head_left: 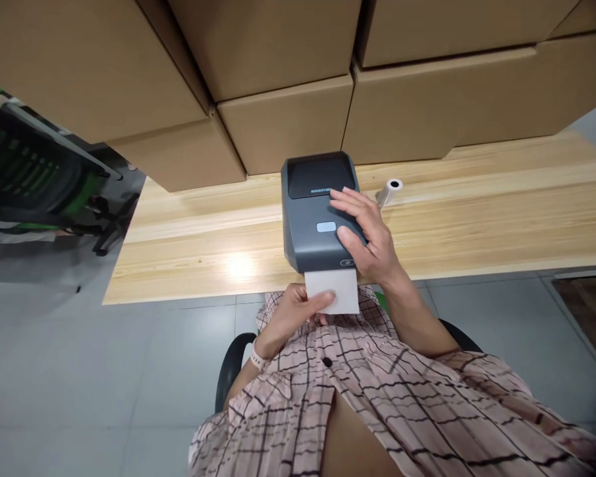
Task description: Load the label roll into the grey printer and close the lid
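Note:
A dark grey label printer (302,232) stands at the front edge of the wooden table, its lid down. From its front slot hangs a blank white label (345,295). My left hand (298,310) pinches this label, thumb on top and fingers beneath it. Resting on the printer's right side and top, my right hand (370,235) has its fingers stretched out, near the pale blue button (326,226). Just right of that hand lies a small white paper roll (390,191) with a dark core end, partly hidden by the fingers.
Large cardboard boxes (283,126) are stacked along the back of the wooden table (203,265). A dark office chair (44,172) stands off to the left. Grey floor tiles (79,371) show below the table's front edge.

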Tool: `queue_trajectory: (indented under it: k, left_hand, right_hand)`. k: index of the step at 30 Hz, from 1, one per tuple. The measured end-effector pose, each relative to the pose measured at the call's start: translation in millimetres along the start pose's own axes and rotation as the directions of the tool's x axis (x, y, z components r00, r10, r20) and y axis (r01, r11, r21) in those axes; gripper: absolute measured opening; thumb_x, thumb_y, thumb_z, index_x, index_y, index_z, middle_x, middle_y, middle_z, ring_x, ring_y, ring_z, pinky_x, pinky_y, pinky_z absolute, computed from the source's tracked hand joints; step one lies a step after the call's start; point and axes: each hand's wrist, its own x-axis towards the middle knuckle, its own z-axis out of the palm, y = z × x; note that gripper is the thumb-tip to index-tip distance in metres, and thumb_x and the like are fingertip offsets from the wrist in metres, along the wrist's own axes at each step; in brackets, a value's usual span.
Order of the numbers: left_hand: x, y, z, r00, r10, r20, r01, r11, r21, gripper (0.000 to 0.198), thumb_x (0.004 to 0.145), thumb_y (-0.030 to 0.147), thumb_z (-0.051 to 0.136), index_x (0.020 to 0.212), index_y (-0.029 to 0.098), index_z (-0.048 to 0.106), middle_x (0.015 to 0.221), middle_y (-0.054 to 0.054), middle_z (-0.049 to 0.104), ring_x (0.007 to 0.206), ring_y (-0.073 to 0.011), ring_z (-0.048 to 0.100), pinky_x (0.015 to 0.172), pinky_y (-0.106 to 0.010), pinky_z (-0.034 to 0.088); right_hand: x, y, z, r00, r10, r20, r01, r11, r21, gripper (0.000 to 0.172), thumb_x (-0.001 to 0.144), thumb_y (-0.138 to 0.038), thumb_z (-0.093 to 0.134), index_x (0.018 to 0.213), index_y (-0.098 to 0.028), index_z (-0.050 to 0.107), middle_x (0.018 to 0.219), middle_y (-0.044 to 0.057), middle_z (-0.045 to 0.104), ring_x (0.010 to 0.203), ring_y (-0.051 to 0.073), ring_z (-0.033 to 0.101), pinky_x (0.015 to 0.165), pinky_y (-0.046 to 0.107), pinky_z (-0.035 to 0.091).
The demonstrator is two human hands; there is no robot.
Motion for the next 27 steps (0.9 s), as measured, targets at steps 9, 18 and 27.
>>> queue_trajectory:
  k: [9,18,27]
  left_hand:
    - [-7.3,8.0,-10.3,0.989,0.0,0.149,-0.004,1.0,0.025,0.053,0.085,0.066,0.081,0.069,0.015,0.081,0.07,-0.01,0.08,0.048,-0.0113,0.062,0.05,-0.025,0.051]
    - [-18.4,18.5,-58.6,0.732,0.454,-0.509,-0.412,0.889,0.2,0.035,0.094,0.05,0.077,0.086,0.017,0.083,0.07,-0.005,0.079,0.055,-0.0118,0.066,0.053,-0.022,0.05]
    - [29.0,-7.2,-13.6,0.586,0.674,-0.45,-0.572,0.738,0.359,0.063,0.103,0.041,0.068,0.162,0.034,0.049,0.17,-0.009,0.05,0.153,-0.0278,0.053,0.124,-0.041,0.05]
  right_hand:
    - [-3.7,5.5,1.5,0.995,-0.088,-0.037,0.087,0.996,-0.012,0.021,0.104,-0.029,0.056,0.107,-0.027,0.076,0.138,0.005,0.076,0.142,0.027,0.061,0.127,0.058,0.039]
    - [3.0,-4.2,-5.9,0.975,-0.21,0.08,0.224,0.936,-0.273,0.02,0.108,-0.038,0.059,0.108,-0.027,0.075,0.142,0.002,0.076,0.144,0.031,0.061,0.129,0.061,0.032]
    - [-44.7,9.9,11.5,0.989,-0.067,-0.134,0.067,0.998,-0.002,0.049,0.108,-0.044,0.053,0.156,-0.031,0.052,0.177,0.007,0.037,0.162,0.033,0.041,0.127,0.063,0.041]
